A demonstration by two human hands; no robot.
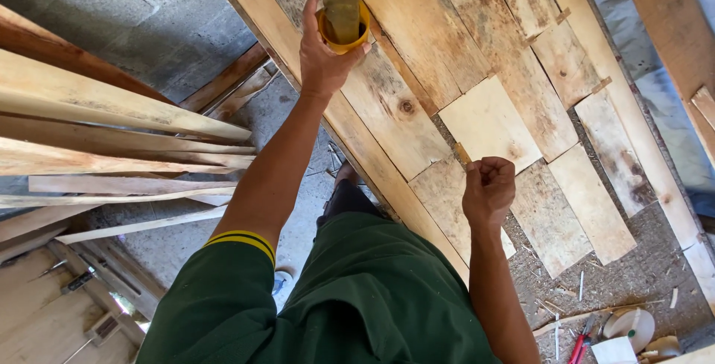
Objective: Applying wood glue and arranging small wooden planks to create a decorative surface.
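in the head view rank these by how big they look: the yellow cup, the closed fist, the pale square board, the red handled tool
1. pale square board
2. right hand, closed in a fist, though nearer the camera
3. yellow cup, held by the left hand
4. red-handled tool, partly cut off, so unsure

2 hands (322, 55), 1 yellow cup (342, 25), 1 red-handled pliers (579, 345)

Workbench (596, 275), rough grey-brown top w/ sawdust, carries short pale boards (488, 122) laid side by side, edges touching, inside long frame rails (350, 122). Wood chips and nails near the boards' lower ends. Past those, at bench's near corner: red-handled pliers (579, 345), round tape roll (629, 325), small white block (614, 350).
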